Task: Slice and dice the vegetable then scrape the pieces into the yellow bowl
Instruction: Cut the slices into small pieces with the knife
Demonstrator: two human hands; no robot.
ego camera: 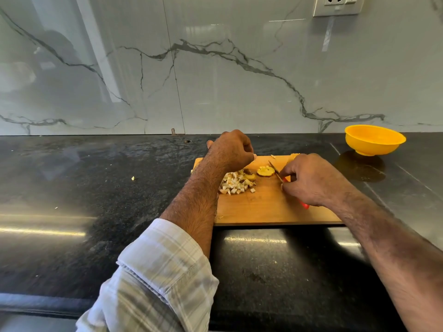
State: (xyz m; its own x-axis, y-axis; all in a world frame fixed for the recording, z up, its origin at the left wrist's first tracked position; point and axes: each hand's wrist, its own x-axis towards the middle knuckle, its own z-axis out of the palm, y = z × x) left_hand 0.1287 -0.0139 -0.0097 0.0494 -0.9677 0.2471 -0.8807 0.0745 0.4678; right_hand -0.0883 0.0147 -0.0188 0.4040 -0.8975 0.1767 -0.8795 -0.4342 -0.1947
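With the right hand (309, 179) gripping the knife (278, 172) beside the last slice (265, 171) near the board's (263, 207) far edge, and the left hand (231, 152) clenched empty, diced pieces (236, 183) may scatter short of the distant bowl (374, 140).

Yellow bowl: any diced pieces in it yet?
No: the yellow bowl shows a bare inside on the counter, while the diced pieces lie heaped on the cutting board.
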